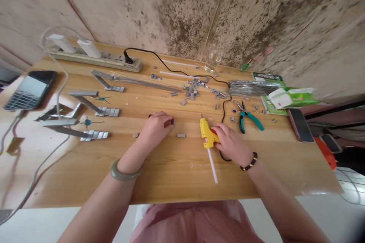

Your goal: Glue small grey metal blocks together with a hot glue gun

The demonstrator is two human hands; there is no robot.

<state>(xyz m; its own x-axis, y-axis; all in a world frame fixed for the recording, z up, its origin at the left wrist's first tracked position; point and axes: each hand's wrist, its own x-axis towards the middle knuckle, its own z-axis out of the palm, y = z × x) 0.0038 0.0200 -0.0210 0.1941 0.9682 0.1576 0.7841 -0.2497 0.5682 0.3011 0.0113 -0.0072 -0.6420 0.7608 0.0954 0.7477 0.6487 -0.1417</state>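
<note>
My right hand (230, 142) is wrapped round the handle of a yellow glue gun (207, 133), whose nozzle points toward the wall and whose white glue stick (212, 166) sticks out behind. My left hand (157, 127) pinches a small grey piece (172, 121) between thumb and fingers, just above the table. Between the hands lies a small grey block (181, 135). Another small grey piece (136, 135) is beside my left wrist. A loose pile of grey blocks (192, 90) lies beyond both hands.
Bent grey strip assemblies (107, 112) stand at the left, near a power strip (108, 60). Teal pliers (251, 119), a wire bundle (253, 88), a phone (300, 125) and a green tissue pack (296, 98) lie right. A glass (212, 62) stands near the wall.
</note>
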